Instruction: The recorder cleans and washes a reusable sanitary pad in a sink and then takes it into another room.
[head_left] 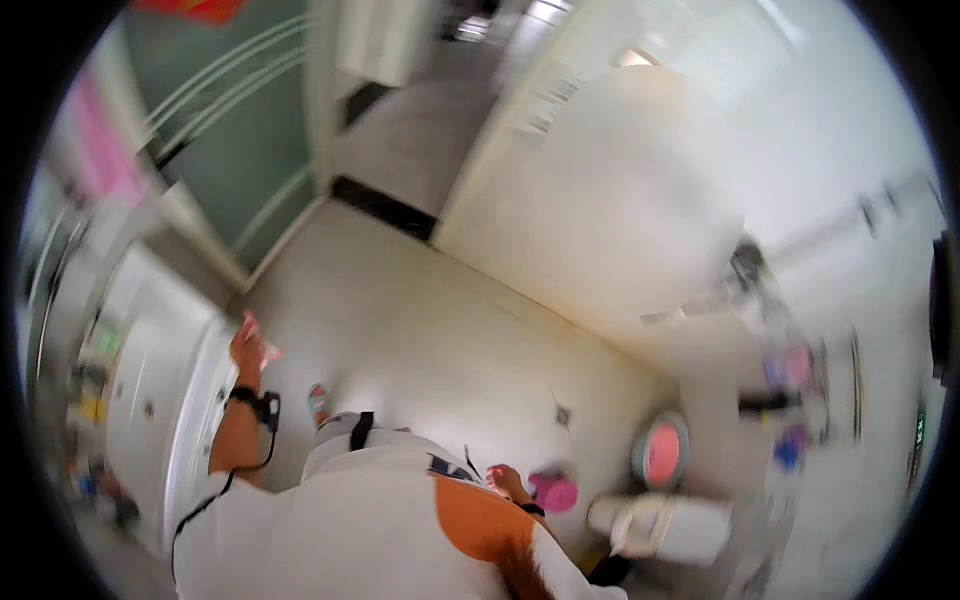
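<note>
"Two hands in view. What are the fingers doing?"

"The left hand (pixel 243 350) has its fingers curled around a crumpled pink cloth (pixel 270 353), part of which sticks out on either side of the fist. Its exact kind is blurred. The right hand (pixel 509 484) is bent, with a small pink-and-white patch (pixel 492 477) at its fingertips; whether that is gripped or merely behind them cannot be determined."

"Position of the cloth?"

"Inside the left hand, raised just beside the front edge of a white washbasin (pixel 165 370). Small bottles and similar items, too smeared to identify, stand along the basin's far left side."

"Wrists and clothing?"

"Black band (pixel 243 397) with a small box on the left wrist, a black cable (pixel 262 463) running from it up the arm. Dark band (pixel 531 508) on the right wrist. White shirt (pixel 330 520) with an orange panel. One foot (pixel 317 400) in a light sandal shows on the floor."

"Around the right hand?"

"A magenta plastic item (pixel 556 491), near the hand. Farther right, a white toilet (pixel 705 530); above that in view, a grey-green tub (pixel 639 462), pink inside. A drain (pixel 563 414) is set in the pale floor (pixel 400 300)."

"Outer limits?"

"Frosted glass door (pixel 240 160) at upper left, a pink towel (pixel 108 150) hanging beyond it, and a dark sill (pixel 385 208) across the doorway."
</note>
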